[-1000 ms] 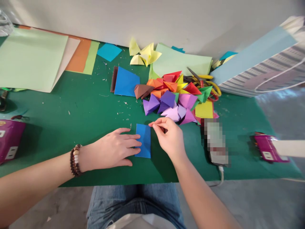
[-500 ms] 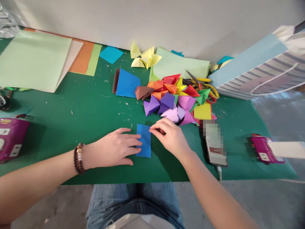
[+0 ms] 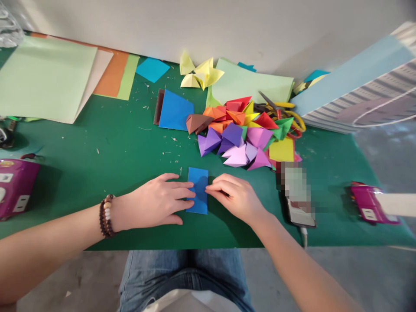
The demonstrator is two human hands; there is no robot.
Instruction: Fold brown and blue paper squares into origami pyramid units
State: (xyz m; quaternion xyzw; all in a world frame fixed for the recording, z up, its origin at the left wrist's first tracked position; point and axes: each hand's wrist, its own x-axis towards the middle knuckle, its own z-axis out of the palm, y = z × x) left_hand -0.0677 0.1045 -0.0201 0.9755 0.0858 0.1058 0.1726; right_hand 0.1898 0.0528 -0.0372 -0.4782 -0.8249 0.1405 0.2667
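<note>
A small blue folded paper [image 3: 199, 177] lies flat on the green mat [image 3: 113, 151] in front of me. My left hand [image 3: 156, 201] rests flat on its left edge, fingers stretched out and pressing it down. My right hand [image 3: 234, 196] has its fingers curled together, fingertips pressing along the paper's right edge near the middle. A bead bracelet [image 3: 104, 216] circles my left wrist.
A pile of folded coloured paper shapes [image 3: 240, 130] sits behind the hands, with scissors [image 3: 282, 110] beyond. Blue and brown squares [image 3: 173, 110], yellow folded pieces [image 3: 198, 73] and large sheets [image 3: 48, 78] lie farther back. A phone [image 3: 297, 195] and magenta boxes [image 3: 14, 186] flank the sides.
My right hand has slid down the paper's right edge, from the top corner toward the middle. My left hand has stayed pressing on the paper.
</note>
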